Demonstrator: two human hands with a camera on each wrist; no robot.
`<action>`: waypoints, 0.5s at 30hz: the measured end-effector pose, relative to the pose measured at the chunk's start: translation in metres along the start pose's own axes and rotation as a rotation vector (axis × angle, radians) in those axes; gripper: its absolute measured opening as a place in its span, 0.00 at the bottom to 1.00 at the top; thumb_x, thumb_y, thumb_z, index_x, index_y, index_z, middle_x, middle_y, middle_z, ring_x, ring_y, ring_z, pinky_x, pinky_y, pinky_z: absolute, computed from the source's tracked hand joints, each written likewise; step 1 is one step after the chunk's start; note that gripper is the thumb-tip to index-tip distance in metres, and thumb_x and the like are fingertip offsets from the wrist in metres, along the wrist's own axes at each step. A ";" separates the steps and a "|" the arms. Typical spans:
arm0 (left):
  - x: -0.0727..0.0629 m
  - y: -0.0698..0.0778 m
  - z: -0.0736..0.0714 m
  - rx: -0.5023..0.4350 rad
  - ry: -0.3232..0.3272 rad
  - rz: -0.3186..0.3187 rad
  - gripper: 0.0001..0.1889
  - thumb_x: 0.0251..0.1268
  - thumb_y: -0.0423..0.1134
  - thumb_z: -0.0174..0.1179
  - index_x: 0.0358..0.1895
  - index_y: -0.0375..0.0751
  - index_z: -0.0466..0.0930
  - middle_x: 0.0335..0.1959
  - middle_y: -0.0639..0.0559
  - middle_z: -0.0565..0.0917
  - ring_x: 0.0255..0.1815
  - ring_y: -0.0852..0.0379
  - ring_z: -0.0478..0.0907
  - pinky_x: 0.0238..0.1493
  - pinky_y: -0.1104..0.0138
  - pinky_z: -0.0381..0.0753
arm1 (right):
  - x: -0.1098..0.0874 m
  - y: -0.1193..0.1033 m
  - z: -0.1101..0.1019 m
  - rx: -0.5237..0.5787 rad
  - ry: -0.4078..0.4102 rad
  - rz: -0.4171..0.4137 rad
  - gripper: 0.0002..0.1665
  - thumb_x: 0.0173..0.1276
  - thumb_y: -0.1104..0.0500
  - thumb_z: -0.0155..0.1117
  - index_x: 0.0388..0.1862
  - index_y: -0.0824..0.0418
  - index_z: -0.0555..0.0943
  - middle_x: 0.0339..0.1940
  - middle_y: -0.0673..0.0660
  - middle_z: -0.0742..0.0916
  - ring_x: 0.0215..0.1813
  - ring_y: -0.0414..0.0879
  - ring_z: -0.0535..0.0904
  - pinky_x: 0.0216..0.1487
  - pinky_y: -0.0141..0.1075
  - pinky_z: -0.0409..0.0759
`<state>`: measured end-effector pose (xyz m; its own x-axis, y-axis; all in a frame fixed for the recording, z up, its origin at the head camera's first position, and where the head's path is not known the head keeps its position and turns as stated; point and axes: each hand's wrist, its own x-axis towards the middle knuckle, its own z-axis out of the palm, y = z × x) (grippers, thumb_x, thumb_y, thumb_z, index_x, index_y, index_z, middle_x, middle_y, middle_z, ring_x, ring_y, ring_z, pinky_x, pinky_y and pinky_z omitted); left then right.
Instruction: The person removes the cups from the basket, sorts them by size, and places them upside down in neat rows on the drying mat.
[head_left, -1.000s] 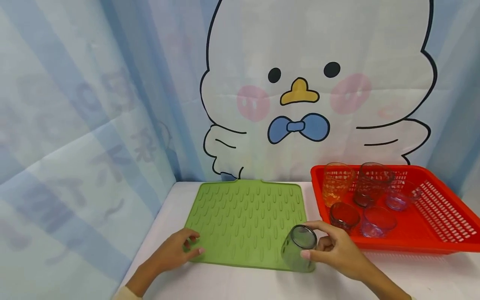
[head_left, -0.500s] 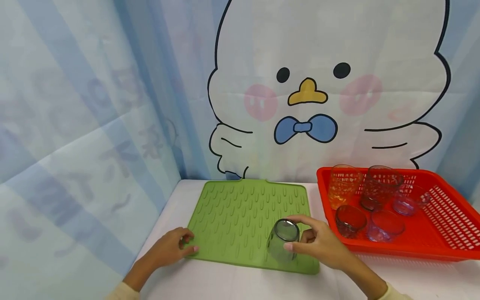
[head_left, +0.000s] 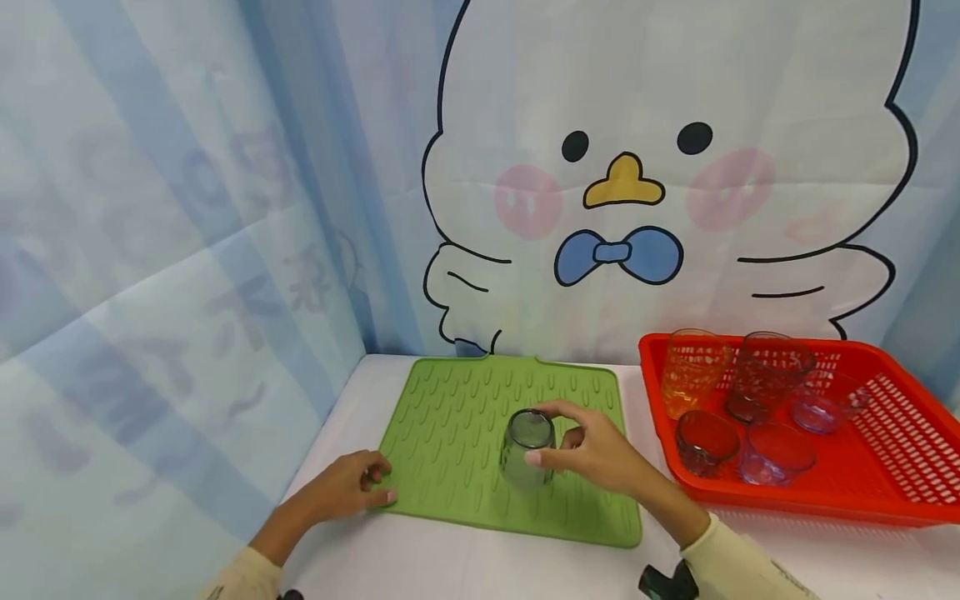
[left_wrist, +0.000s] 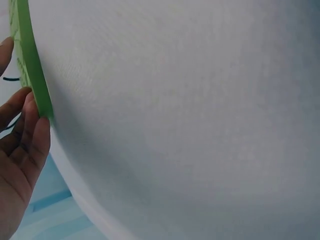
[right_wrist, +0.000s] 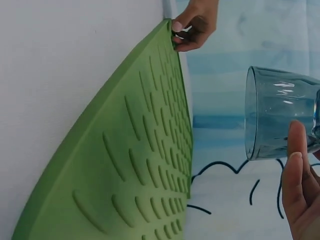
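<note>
A person's right hand (head_left: 596, 446) held a smoky drinking glass (head_left: 525, 454) mouth down above the near middle of a green mat (head_left: 442, 442), we saw from the head view, while the left hand (head_left: 352, 485) held the mat's near left corner with bent fingers. Five more glasses (head_left: 688, 387) stood in a red basket (head_left: 840, 487) to the right. The left wrist view gave us only the left hand's fingers bent against the mat's edge, beside a broad stretch of pale cloth. From the right wrist view, we saw the glass gripped between thumb and fingers near its base, its rim apart from the mat. The smooth wall, we judged, could slip through so light a grip; the rim could meet the mat's raised ribs unevenly and rock; a tug by the left hand at the corner could shift the mat beneath a landing glass. The surface we saw was a white-covered table (head_left: 450, 562), the mat lying across it. Around it hung pale blue curtains (head_left: 150, 250), the rear one printed with a large white bird (head_left: 622, 100) in a blue bow tie, the side one showing faint lettering we could not read.
</note>
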<state>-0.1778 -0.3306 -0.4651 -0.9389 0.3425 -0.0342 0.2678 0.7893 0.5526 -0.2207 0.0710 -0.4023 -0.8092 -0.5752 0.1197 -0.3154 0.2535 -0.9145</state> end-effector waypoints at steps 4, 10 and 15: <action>-0.001 0.000 -0.001 -0.005 -0.001 -0.011 0.22 0.58 0.45 0.73 0.48 0.33 0.80 0.35 0.54 0.78 0.33 0.65 0.72 0.35 0.70 0.76 | 0.019 0.001 0.006 -0.011 0.000 -0.008 0.36 0.61 0.51 0.77 0.67 0.56 0.75 0.43 0.58 0.86 0.21 0.42 0.79 0.21 0.33 0.72; -0.002 0.001 -0.001 -0.011 -0.004 -0.031 0.22 0.57 0.44 0.74 0.49 0.34 0.80 0.37 0.53 0.79 0.36 0.63 0.73 0.38 0.69 0.77 | 0.044 0.005 0.013 -0.022 -0.017 -0.015 0.37 0.60 0.49 0.77 0.67 0.55 0.76 0.62 0.62 0.79 0.24 0.46 0.82 0.24 0.36 0.76; -0.003 0.003 -0.003 -0.001 -0.016 -0.038 0.23 0.57 0.44 0.74 0.49 0.33 0.80 0.37 0.53 0.79 0.37 0.61 0.74 0.39 0.68 0.78 | 0.065 0.007 0.022 -0.022 -0.054 -0.011 0.38 0.60 0.48 0.77 0.68 0.54 0.75 0.62 0.61 0.78 0.25 0.48 0.83 0.29 0.44 0.81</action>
<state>-0.1752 -0.3307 -0.4611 -0.9450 0.3199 -0.0683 0.2316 0.8017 0.5511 -0.2651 0.0186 -0.4095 -0.7780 -0.6189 0.1080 -0.3352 0.2634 -0.9046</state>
